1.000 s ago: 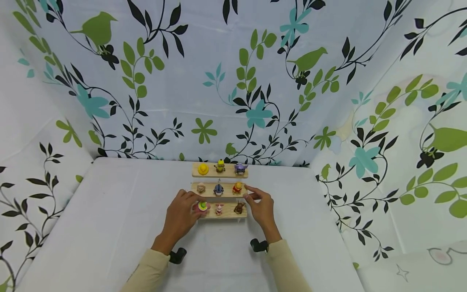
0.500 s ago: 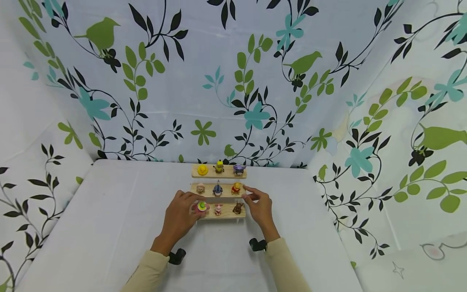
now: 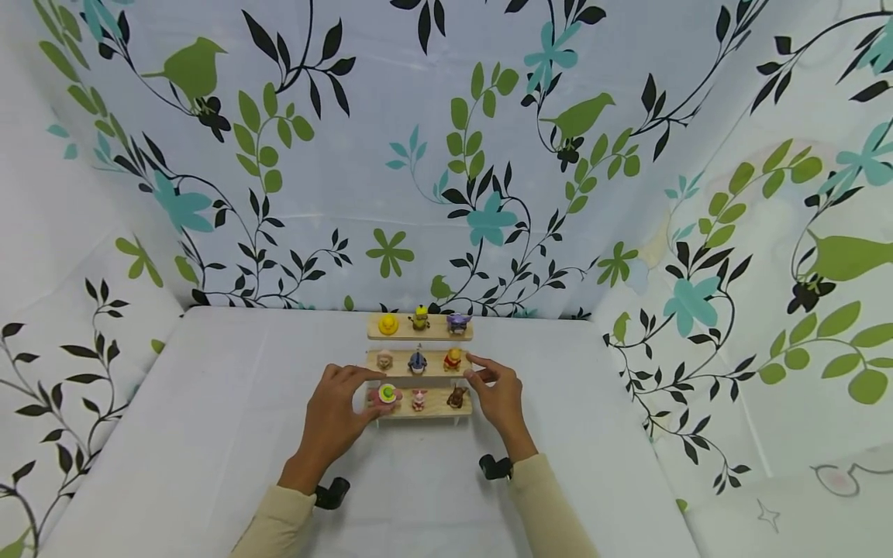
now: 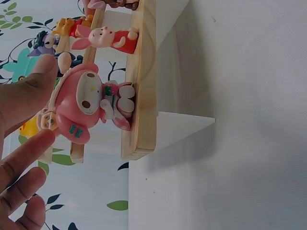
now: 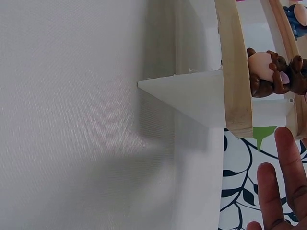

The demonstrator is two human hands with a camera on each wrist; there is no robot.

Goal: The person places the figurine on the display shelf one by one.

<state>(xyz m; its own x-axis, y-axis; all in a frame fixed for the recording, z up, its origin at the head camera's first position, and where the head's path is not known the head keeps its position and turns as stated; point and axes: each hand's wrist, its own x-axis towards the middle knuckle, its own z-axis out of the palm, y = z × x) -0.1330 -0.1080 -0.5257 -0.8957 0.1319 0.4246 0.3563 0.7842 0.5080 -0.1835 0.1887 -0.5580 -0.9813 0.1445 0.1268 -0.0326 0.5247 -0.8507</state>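
A pink rabbit-hooded figurine [image 4: 79, 103] sits at the left end of the lowest wooden shelf [image 4: 145, 96]. My left hand [image 3: 331, 411] is spread around its head, with thumb and fingers [image 4: 26, 153] apart and the figurine seated on the board. At the other side, my right hand [image 3: 499, 397] has its index finger and thumb at the right end of the middle shelf [image 3: 434, 364]. Straight fingers [image 5: 269, 194] show in the right wrist view. A small pig figurine [image 3: 418, 400] and a brown figurine [image 3: 456, 397] share the lowest shelf.
Behind, the middle shelf bears a beige figurine [image 3: 384, 359], a blue-grey one [image 3: 417, 362] and a yellow bear in red [image 3: 453, 359]. The top shelf [image 3: 405, 332] carries a yellow duck [image 3: 387, 324] and two more figurines. White brackets [image 4: 182, 127] support the lowest shelf above the white table [image 3: 230, 418].
My left hand has drawn back slightly to the left, its fingers opening away from the pink figurine. The right hand stays at the shelf end.
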